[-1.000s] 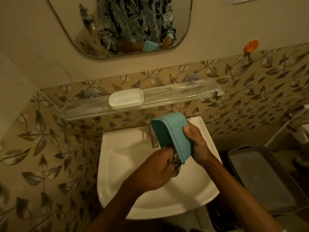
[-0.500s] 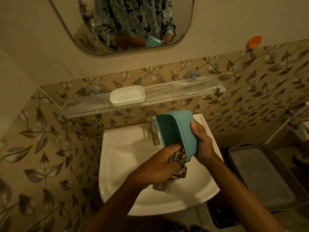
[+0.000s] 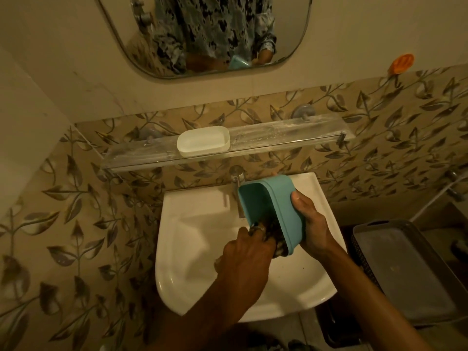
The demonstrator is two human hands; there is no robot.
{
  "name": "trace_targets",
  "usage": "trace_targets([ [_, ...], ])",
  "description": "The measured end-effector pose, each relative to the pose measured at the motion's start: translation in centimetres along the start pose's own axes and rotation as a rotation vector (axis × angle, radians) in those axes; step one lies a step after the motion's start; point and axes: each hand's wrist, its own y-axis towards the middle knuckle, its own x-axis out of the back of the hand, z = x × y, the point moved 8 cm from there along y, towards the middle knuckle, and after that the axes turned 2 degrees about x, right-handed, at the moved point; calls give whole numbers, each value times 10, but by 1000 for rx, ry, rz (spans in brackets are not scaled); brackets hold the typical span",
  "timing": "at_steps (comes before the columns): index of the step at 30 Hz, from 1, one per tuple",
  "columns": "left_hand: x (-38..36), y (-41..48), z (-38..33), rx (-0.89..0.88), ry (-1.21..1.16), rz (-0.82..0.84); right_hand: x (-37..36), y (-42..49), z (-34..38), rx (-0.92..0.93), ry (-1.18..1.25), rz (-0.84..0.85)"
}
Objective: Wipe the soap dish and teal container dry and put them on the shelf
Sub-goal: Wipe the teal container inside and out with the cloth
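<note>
1. Knuckles of left hand [image 3: 247, 252] face up; fingers curled round a patterned cloth [image 3: 274, 239], pushed into the teal container [image 3: 278, 206].
2. Thumb of right hand [image 3: 310, 224] lies along the container's outer wall; fingers wrapped behind, mostly hidden.
3. Left forearm [image 3: 228, 307] and right forearm [image 3: 367, 287] bare, converging from the lower edge.

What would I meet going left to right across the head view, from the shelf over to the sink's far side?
soap dish → teal container → right hand → grey tray. The left hand, gripping the cloth, overlaps the container, so it is omitted.
</note>
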Motion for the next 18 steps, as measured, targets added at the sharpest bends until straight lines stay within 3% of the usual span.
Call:
trace_targets([
  [4, 6, -6, -6, -35, -415, 44, 4, 2, -3, 24, -20, -19],
  [9, 9, -8, -4, 14, -1137, 355, 16, 3, -9, 60, 39, -101],
  [11, 10, -6, -1, 19, -1325, 365, 19, 3, -12, 95, 71, -160],
  [13, 11, -4, 1, 20, -1225, 195, 19, 2, -16, 136, 112, -205],
  [16, 27, -3, 4, 24, -582, -268, 16, -1, -22, 147, 154, -257],
  [18, 35, -4, 3, 14, -405, -360, 18, -3, -29, 92, 199, -284],
])
